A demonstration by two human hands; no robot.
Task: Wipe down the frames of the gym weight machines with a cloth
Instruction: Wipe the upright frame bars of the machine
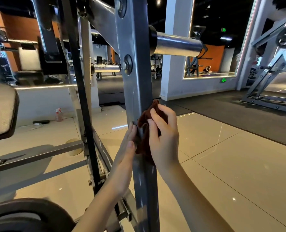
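Observation:
A grey steel upright [136, 77] of a weight machine stands right in front of me, with two large bolts on its face. A dark red cloth [145, 131] is bunched against the upright's right edge at mid height. My right hand [164, 136] grips the cloth and presses it onto the post. My left hand [128, 143] lies flat with straight fingers against the post's left side, level with the cloth. Part of the cloth is hidden behind my right hand.
A chrome plate peg [177, 45] sticks out to the right above my hands. A padded seat [1, 111] is at the left and a weight plate [28, 216] at the bottom left. A spray bottle [58, 114] stands on the tiled floor. Another machine [273, 77] stands far right.

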